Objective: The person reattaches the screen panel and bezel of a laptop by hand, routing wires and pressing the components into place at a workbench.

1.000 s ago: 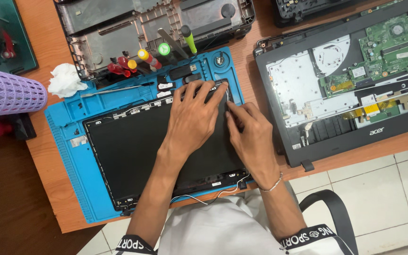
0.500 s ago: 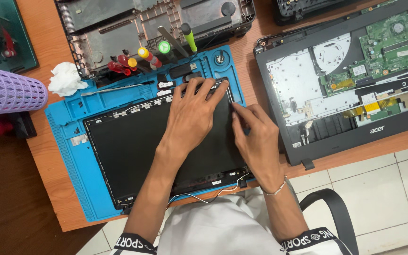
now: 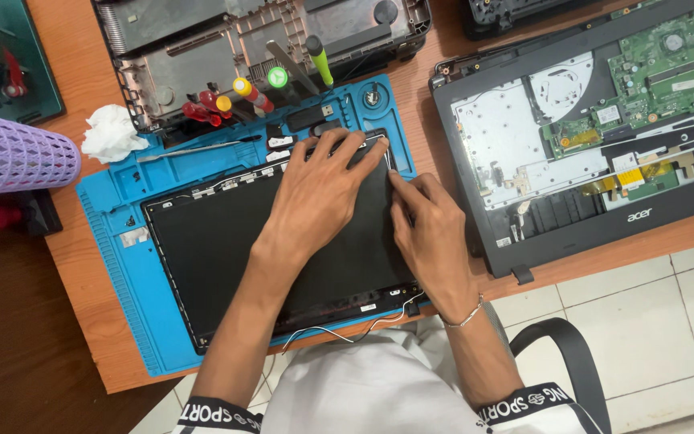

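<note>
the laptop screen panel (image 3: pixel 226 249) lies flat, dark face up, on the blue work mat (image 3: pixel 114 241), which sits on the wooden table (image 3: pixel 66 265) directly in front of the person. thin black and white cables (image 3: pixel 339 331) trail from the panel's near edge.

the left hand (image 3: pixel 319 193) rests palm down on the far right part of the panel. its fingers are spread and extended, with the fingertips at the panel's far edge. it grips nothing; it lies flat against the surface.

the right hand (image 3: pixel 431 233) lies just beside the left, over the right edge of the panel. its fingers are loosely curled and the index finger points toward the far right corner, close to the left hand's outermost fingertip. whether it pinches anything small cannot be told. a thin bracelet (image 3: pixel 466 316) circles the right wrist.

beyond the mat lies a stripped grey laptop base (image 3: pixel 202 48), with several screwdrivers (image 3: pixel 242 92) with red, yellow and green handles resting on its near edge. a crumpled white tissue (image 3: pixel 110 133) lies at the mat's far left corner, and a purple mesh basket (image 3: pixel 10 153) lies on its side further left. to the right, well apart from the hands, an opened black laptop chassis (image 3: pixel 596 137) exposes its green circuit board (image 3: pixel 660 64).
</note>
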